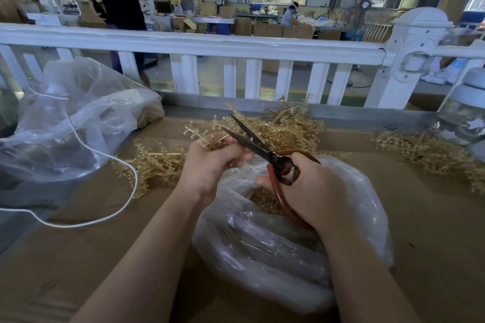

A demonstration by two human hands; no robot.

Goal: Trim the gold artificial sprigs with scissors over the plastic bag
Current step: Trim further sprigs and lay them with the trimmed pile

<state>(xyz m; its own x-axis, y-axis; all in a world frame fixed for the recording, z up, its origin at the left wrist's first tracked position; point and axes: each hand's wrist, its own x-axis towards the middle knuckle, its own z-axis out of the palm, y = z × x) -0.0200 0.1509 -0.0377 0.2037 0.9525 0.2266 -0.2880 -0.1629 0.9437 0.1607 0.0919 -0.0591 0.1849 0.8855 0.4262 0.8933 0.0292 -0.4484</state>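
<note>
Gripping scissors [265, 151], right hand [312, 189] faces sprig-holding left hand [210, 162].

Cardboard-covered table [433, 217] under gold sprigs [286, 123], plastic bags [262, 249], cord [126, 173]

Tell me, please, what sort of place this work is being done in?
Probably a factory or packing workshop: stacked cardboard boxes across the hall, a large industrial fan, and heaps of gold sprigs on a cardboard-covered bench.

Both forearms are showing bare to the frame's edge, the left hand [207, 165] and right hand [312, 189] wearing no gloves.
</note>
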